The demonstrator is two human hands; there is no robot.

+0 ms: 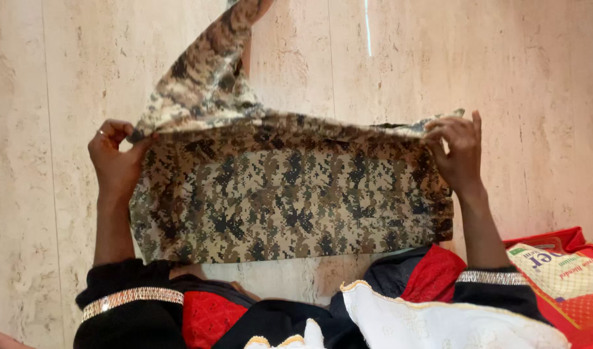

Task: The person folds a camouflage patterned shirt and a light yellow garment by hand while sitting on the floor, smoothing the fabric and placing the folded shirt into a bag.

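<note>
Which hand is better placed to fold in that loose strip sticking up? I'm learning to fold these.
Probably the left hand. It pinches the camouflage garment at the corner where the loose strip rises. The right hand grips the far corner, away from it.

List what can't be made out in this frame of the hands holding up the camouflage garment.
Head view:
- Camouflage garment: its raised part runs off the top edge, so its end is unseen.
- Floor behind the cloth: hidden by it.
- Left hand and right hand: some fingertips are tucked behind the cloth's edge.
- Red bag: cut off at the right and bottom edges.
</note>
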